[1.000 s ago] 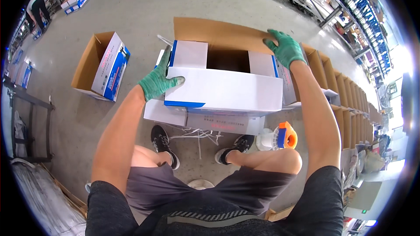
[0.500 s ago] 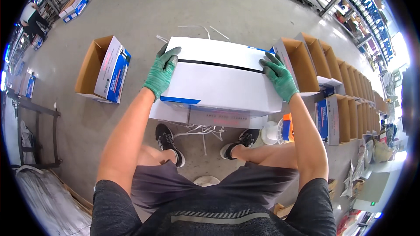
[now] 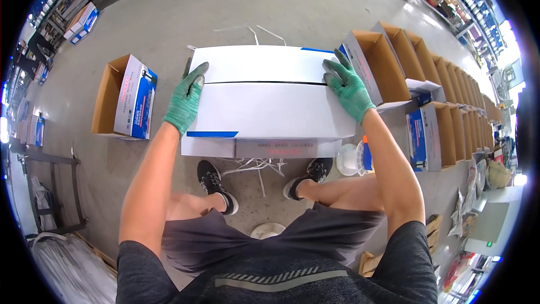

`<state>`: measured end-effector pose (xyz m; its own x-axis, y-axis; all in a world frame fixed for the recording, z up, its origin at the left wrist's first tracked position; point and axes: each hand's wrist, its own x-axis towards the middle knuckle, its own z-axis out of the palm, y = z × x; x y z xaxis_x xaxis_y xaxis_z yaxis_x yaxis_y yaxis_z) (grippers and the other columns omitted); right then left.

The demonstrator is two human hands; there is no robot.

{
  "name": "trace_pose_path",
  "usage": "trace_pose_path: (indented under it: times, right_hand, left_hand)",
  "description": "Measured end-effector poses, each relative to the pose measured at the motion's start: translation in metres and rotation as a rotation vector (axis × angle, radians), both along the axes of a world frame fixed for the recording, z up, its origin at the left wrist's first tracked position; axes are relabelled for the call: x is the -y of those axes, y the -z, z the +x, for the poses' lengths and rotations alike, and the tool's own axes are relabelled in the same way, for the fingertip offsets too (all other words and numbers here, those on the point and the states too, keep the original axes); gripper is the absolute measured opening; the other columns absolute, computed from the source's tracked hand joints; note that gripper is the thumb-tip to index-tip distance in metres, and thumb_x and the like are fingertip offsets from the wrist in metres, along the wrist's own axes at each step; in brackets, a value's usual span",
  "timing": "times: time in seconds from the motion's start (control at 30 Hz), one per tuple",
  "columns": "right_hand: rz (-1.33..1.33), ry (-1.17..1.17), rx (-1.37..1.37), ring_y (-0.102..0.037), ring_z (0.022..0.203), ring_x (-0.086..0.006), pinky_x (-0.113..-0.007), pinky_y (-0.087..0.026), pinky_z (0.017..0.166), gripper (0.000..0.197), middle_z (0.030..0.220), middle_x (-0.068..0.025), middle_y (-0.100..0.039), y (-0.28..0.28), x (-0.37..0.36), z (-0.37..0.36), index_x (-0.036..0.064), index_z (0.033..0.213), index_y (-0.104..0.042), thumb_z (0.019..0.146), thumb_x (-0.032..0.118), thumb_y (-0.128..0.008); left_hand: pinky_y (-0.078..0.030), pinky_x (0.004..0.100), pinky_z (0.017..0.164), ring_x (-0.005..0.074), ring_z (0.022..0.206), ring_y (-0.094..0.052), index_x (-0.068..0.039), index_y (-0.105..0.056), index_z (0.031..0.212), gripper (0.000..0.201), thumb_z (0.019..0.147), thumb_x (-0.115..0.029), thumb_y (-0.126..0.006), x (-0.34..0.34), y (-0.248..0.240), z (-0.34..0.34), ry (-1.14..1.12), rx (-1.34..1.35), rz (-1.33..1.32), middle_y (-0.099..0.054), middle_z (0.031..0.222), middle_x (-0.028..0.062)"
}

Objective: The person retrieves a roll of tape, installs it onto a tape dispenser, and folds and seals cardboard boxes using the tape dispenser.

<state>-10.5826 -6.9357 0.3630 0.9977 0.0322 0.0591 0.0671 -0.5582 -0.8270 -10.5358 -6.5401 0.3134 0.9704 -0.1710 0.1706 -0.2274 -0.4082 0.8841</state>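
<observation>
In front of me is a white cardboard box (image 3: 270,110) with blue corners, its two top flaps folded down and meeting at a thin dark seam. My left hand (image 3: 187,100), in a green glove with grey fingertips, grips its left end, the fingers resting on the top edge. At the right end my right hand (image 3: 350,87), gloved the same way, holds the edge with its fingers over the flaps. Below the box's near side shows a pale printed cardboard panel (image 3: 208,147); whether it belongs to this box I cannot tell.
An open box (image 3: 138,101) stands on the floor at left, and rows of open boxes (image 3: 379,67) line the right. A white roll with an orange-and-blue part (image 3: 365,155) sits by my right knee. White straps (image 3: 261,168) lie between my feet. A metal frame (image 3: 53,186) is at left.
The box has shifted left and levelled out, with both hands moving along on it. The dark gap between its top flaps has narrowed to a thin line.
</observation>
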Motion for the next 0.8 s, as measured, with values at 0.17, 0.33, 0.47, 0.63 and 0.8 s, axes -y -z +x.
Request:
trace_pose_path:
  times: [0.17,0.33,0.47,0.63,0.8]
  right_hand:
    - [-0.419,0.106,0.092,-0.024,0.145,-0.0367,-0.041,-0.024,0.119,0.039,0.158,-0.0102,-0.027,0.012,-0.005,0.007,0.0172,0.133,-0.058,0.095,0.026,-0.061]
    - [-0.504,0.137,0.129,-0.026,0.143,-0.0402,-0.043,-0.026,0.118,0.042,0.156,-0.0135,-0.029,0.018,-0.002,0.009,0.0171,0.136,-0.054,0.096,0.025,-0.057]
    - [-0.253,-0.040,0.117,-0.034,0.140,-0.0304,-0.039,-0.029,0.115,0.048,0.155,-0.0145,-0.032,0.021,0.034,0.013,0.0126,0.143,-0.046,0.097,0.021,-0.055]
    - [-0.207,0.316,-0.010,-0.064,0.104,-0.0271,-0.034,-0.049,0.090,0.035,0.119,-0.0183,-0.065,0.015,0.146,-0.040,0.0114,0.131,-0.057,0.097,0.020,-0.053]
    - [-0.935,0.382,-0.563,-0.062,0.109,-0.0373,-0.046,-0.049,0.092,0.077,0.124,-0.0177,-0.063,0.093,0.174,-0.154,0.0199,0.150,-0.032,0.086,0.050,-0.063]
  left_hand:
    - [-0.032,0.0345,0.113,0.0285,0.141,-0.037,-0.017,-0.051,0.141,0.040,0.102,-0.021,-0.048,0.001,-0.002,-0.002,-0.065,0.048,0.215,-0.029,0.158,0.0154]
    - [-0.025,0.0357,0.117,0.0277,0.145,-0.028,-0.017,-0.050,0.142,0.042,0.101,-0.023,-0.046,-0.001,0.000,0.003,0.003,0.107,0.236,-0.021,0.161,0.0132]
    - [-0.025,0.0347,0.116,0.0243,0.145,-0.029,-0.016,-0.051,0.142,0.043,0.101,-0.028,-0.048,-0.009,0.006,0.011,0.016,0.138,0.270,-0.024,0.160,0.0109]
    - [-0.024,0.0346,0.118,0.0213,0.146,-0.027,-0.019,-0.054,0.139,0.039,0.101,-0.025,-0.051,-0.014,0.011,0.010,0.046,0.063,0.128,-0.026,0.160,0.0037]
    - [-0.020,0.0346,0.119,0.0227,0.148,-0.023,-0.020,-0.049,0.143,0.042,0.101,-0.023,-0.050,-0.006,-0.003,0.000,0.027,0.033,0.157,-0.024,0.161,0.0045]
